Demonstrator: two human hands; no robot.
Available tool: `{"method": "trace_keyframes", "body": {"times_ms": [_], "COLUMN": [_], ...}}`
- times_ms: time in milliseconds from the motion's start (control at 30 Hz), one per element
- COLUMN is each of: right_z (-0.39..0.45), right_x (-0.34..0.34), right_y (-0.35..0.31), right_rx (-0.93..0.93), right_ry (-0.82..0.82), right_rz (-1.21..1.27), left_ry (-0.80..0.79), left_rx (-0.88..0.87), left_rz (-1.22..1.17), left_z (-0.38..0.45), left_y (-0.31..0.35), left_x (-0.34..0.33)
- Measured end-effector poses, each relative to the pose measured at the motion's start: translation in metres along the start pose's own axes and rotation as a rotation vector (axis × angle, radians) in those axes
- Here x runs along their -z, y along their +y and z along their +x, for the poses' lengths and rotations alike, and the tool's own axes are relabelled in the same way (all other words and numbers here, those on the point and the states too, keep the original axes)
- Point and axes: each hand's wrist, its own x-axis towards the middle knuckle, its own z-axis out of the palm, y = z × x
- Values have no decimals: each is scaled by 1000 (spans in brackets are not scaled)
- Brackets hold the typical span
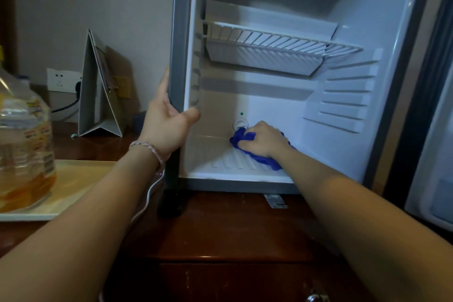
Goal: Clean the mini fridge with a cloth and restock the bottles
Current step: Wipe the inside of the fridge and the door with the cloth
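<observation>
The mini fridge (304,95) sat on a dark wooden tabletop (232,228) with its door swung open to the right and nothing inside but a white wire shelf (282,39) partway up. The right hand (263,138) was down on the ribbed floor of the cabinet, its grip bunched around a blue cloth (259,154) right by the little round dial at the back. The left hand (166,122) had its grip wrapped on the fridge's left front edge, thumb inside, fingers round the outside, bracing it.

Honestly, to do this bit well I'd flatten the cloth out some instead of wadding it, run it along the grooves rather than across, and get into the back corners and around that dial. Keeping the left hand where it was seems smart so the fridge doesn't scoot.

Off to the left a big clear bottle (23,144) of orange-ish liquid stood on a pale tray (73,179). Its label was way too blurred to read, so no brand from me. Behind it were a folded card stand (98,91) and a wall socket (62,81), with no legible writing on them either.
</observation>
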Motion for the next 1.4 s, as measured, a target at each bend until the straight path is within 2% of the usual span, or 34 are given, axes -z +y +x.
{"method": "trace_keyframes", "body": {"times_ms": [167,433,633,733,1100,1400], "right_z": [-34,-87,-47,-29,15,-47], "right_x": [14,26,38,31,24,41], "right_y": [-1,12,51,59,61,53], "right_rx": [79,151,-126,-194,-132,-40], "right_ry": [-19,9,56,71,0,-29], "right_rz": [-27,29,-74,-128,-112,-185], "left_ry": [115,161,144,162,162,156], "left_rx": [-12,12,14,13,20,41], "left_rz": [78,169,162,150,139,133], "left_z": [-12,-29,-29,-28,-20,-29], "left_y": [-7,-11,-12,-13,-16,-12], "left_x": [-5,-8,-8,-9,-8,-6]}}
